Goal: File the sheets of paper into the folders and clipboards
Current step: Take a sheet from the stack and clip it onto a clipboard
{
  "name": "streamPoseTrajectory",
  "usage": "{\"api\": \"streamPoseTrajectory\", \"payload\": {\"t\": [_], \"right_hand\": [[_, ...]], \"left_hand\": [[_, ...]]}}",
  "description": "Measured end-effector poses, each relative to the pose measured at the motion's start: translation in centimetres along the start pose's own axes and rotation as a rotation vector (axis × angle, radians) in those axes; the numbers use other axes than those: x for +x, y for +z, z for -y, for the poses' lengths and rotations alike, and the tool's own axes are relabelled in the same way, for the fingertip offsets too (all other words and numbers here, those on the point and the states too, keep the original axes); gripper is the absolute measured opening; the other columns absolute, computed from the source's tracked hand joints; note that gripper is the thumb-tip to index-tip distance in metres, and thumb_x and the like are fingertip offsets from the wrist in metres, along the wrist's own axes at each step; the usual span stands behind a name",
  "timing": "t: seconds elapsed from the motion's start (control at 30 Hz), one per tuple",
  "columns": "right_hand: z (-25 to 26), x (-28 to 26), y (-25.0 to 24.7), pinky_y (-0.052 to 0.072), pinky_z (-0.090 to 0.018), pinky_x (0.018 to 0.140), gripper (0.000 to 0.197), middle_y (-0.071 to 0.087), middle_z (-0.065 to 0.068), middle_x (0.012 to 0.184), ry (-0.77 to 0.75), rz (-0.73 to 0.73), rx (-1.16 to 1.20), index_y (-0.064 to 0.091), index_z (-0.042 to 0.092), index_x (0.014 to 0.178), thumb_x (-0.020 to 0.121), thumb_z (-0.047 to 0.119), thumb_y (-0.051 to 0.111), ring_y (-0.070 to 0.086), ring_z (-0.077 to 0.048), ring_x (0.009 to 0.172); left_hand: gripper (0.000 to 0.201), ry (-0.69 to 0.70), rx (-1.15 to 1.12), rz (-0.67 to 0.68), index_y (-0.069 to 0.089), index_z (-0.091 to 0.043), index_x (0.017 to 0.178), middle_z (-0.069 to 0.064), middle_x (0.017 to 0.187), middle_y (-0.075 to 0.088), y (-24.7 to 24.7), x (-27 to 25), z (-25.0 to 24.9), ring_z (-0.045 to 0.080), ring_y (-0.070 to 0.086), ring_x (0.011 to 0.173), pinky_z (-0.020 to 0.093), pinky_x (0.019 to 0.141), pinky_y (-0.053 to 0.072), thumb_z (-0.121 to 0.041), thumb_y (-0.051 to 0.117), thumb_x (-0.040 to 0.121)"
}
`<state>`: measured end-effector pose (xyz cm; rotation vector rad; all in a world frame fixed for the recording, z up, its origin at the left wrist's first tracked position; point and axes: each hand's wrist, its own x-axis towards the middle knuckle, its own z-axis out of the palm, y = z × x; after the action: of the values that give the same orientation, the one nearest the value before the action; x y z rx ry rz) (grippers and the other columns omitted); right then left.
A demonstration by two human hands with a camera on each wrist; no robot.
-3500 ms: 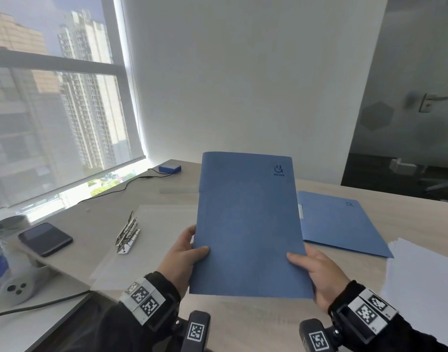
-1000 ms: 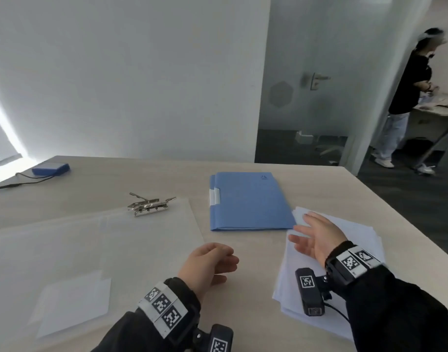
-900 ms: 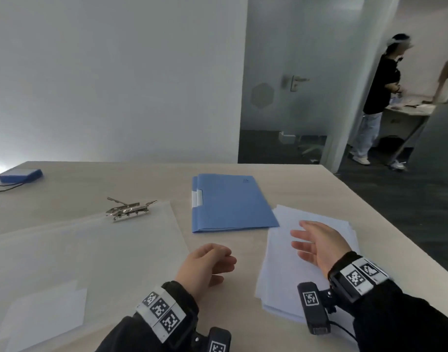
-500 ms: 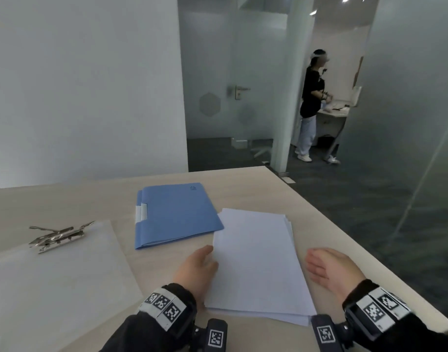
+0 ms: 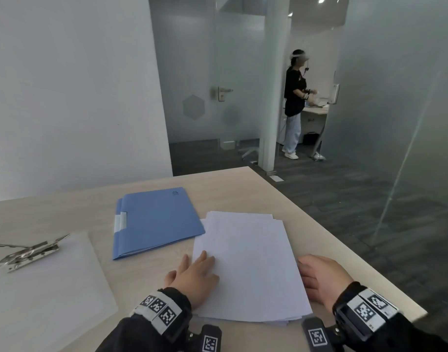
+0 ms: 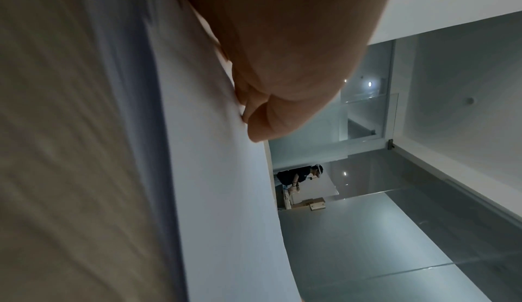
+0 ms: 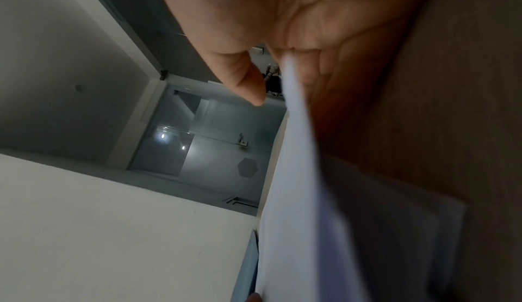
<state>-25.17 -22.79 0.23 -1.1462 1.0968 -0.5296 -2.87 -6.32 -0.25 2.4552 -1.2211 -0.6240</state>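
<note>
Pale wood grain covered the tabletop (image 5: pixel 233 185), which ended at a corner before dark flooring and frosted glass partitions. Toward 5 o'clock on it lay the stack of white sheets (image 5: pixel 250 265), its upper leaves slightly fanned at the far edge. The left hand (image 5: pixel 193 278) lay flat on the stack's near left part, fingers straight and pressing down; the left wrist view showed its fingertips (image 6: pixel 259 128) against the paper. The right hand (image 5: pixel 322 278) sat at the stack's right edge with fingers loosely curled. In the right wrist view the top sheet (image 7: pixel 296 141) stood lifted off the pile, with the thumb (image 7: pixel 245 83) on one side of it and the palm and fingers on the other; whether the thumb actually pinched it could not be told.

Just beside the stack, at 11 o'clock from it, lay the blue folder (image 5: pixel 154 219), closed, with a white tab at its left edge; its near right corner touched or slightly overlapped the stack. Its contents were hidden. Farther out at 9 o'clock lay a translucent clipboard (image 5: pixel 50 288) with its metal clip (image 5: pixel 27 252) at the far end; it held no visible sheet.

Beyond the glass, at 1 o'clock, another person (image 5: pixel 295 102) stood at a desk.
</note>
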Motion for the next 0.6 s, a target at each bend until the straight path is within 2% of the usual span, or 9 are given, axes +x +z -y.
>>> {"api": "streamPoseTrajectory", "payload": {"t": [0.07, 0.13, 0.23, 0.3, 0.33, 0.43, 0.5, 0.57, 0.6], "right_hand": [[-0.2, 0.2, -0.1, 0.053, -0.030, 0.056, 0.021, 0.077, -0.014, 0.080, -0.006, 0.021, -0.031, 0.068, 0.000, 0.094, 0.091, 0.015, 0.053, 0.068, -0.026, 0.062], [-0.3, 0.4, -0.2, 0.052, -0.030, 0.056, 0.023, 0.074, -0.017, 0.080, -0.010, 0.012, -0.040, 0.070, -0.001, 0.095, 0.092, 0.016, 0.055, 0.067, -0.029, 0.064], [-0.4, 0.7, -0.1, 0.056, -0.044, 0.076, 0.027, 0.074, -0.025, 0.099, -0.004, 0.013, -0.055, 0.071, -0.003, 0.102, 0.094, 0.019, 0.057, 0.070, -0.042, 0.092], [-0.3, 0.7, 0.1, 0.050, -0.053, 0.094, 0.026, 0.075, -0.025, 0.099, -0.008, 0.030, -0.104, 0.072, -0.005, 0.100, 0.092, 0.017, 0.060, 0.069, -0.044, 0.098], [-0.3, 0.8, 0.2, 0.048, -0.054, 0.097, 0.025, 0.075, -0.024, 0.098, -0.014, 0.038, -0.127, 0.072, -0.006, 0.099, 0.092, 0.014, 0.061, 0.070, -0.043, 0.098], [-0.3, 0.7, 0.6, 0.051, -0.046, 0.089, 0.019, 0.076, -0.024, 0.097, -0.058, 0.060, -0.173, 0.071, -0.008, 0.101, 0.090, 0.003, 0.060, 0.070, -0.042, 0.097], [-0.4, 0.5, 0.9, 0.053, -0.042, 0.083, 0.017, 0.076, -0.022, 0.097, -0.097, 0.076, -0.188, 0.072, -0.004, 0.101, 0.090, -0.001, 0.059, 0.070, -0.040, 0.095], [-0.3, -0.1, 1.0, 0.055, -0.040, 0.078, 0.017, 0.077, -0.019, 0.096, -0.138, 0.090, -0.183, 0.073, -0.001, 0.100, 0.091, 0.000, 0.058, 0.071, -0.039, 0.093], [-0.1, -0.5, 1.0, 0.055, -0.038, 0.075, 0.017, 0.078, -0.018, 0.095, -0.162, 0.089, -0.174, 0.073, 0.001, 0.100, 0.092, 0.002, 0.058, 0.072, -0.039, 0.092]], "left_hand": [[0.058, 0.008, -0.052, 0.005, 0.027, -0.049, 0.143, -0.024, 0.159, 0.011, 0.0, -0.3, 0.0, 0.012, -0.009, 0.150, 0.040, 0.118, -0.005, -0.042, 0.037, 0.086], [0.058, -0.023, -0.104, 0.022, 0.026, -0.052, 0.143, -0.020, 0.160, 0.009, 0.0, -0.7, 0.2, 0.015, -0.009, 0.150, 0.039, 0.119, -0.004, -0.041, 0.037, 0.087], [0.061, -0.091, -0.185, 0.031, 0.026, -0.065, 0.135, -0.010, 0.163, 0.003, 0.2, -0.5, 0.8, 0.028, -0.006, 0.148, 0.043, 0.120, 0.001, -0.049, 0.039, 0.078], [0.060, -0.096, -0.200, 0.039, 0.026, -0.068, 0.133, -0.009, 0.163, 0.001, 0.4, -0.3, 1.1, 0.031, -0.005, 0.147, 0.044, 0.119, 0.001, -0.050, 0.040, 0.077], [0.059, -0.097, -0.213, 0.047, 0.027, -0.067, 0.133, -0.008, 0.163, 0.001, 0.3, -0.4, 1.0, 0.032, -0.004, 0.147, 0.043, 0.119, 0.001, -0.049, 0.041, 0.079], [0.057, -0.065, -0.243, 0.028, 0.028, -0.065, 0.134, -0.007, 0.163, 0.004, 0.2, -0.6, 1.0, 0.030, -0.003, 0.147, 0.042, 0.119, 0.002, -0.048, 0.043, 0.082], [0.059, -0.030, -0.262, 0.005, 0.027, -0.060, 0.138, -0.012, 0.161, 0.011, 0.1, -0.6, 1.0, 0.022, -0.002, 0.149, 0.039, 0.118, 0.002, -0.048, 0.044, 0.083], [0.059, -0.010, -0.293, -0.025, 0.028, -0.051, 0.142, -0.021, 0.149, 0.021, -0.1, -0.7, 1.0, 0.018, 0.009, 0.149, 0.038, 0.120, 0.006, -0.047, 0.046, 0.087], [0.060, -0.010, -0.350, -0.044, 0.029, -0.047, 0.143, -0.019, 0.150, 0.027, -0.3, -0.5, 1.1, 0.020, 0.019, 0.147, 0.041, 0.121, 0.012, -0.047, 0.048, 0.086]]}}
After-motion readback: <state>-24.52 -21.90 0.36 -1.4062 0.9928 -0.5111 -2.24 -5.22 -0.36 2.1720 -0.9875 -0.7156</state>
